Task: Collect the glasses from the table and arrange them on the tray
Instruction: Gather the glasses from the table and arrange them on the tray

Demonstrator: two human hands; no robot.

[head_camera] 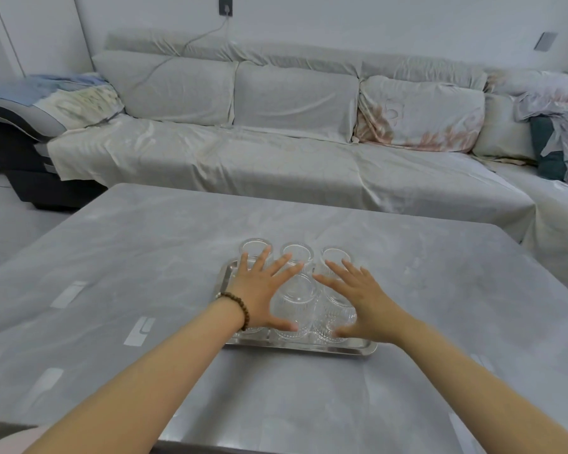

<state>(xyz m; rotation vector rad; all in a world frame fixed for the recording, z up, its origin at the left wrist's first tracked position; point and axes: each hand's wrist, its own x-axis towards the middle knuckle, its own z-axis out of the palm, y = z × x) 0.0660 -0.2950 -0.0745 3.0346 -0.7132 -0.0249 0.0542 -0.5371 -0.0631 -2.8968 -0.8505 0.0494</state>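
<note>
Several clear ribbed glasses [296, 303] stand in two rows on a shiny metal tray [302, 348] in the middle of the grey table [118, 290]. My left hand [259, 291], with a bead bracelet on its wrist, hovers over the left side of the tray with fingers spread wide. Over the right side, my right hand [363, 304] is spread the same way. Neither hand grips a glass. The hands hide the front left glass and part of the front right one. The back row's rims [297, 252] show beyond my fingertips.
A long sofa [276, 149] draped in pale sheets runs behind the table's far edge and turns along the right side. Crumpled bedding [558, 106] lies at its right end. The table's near edge is just below my forearms.
</note>
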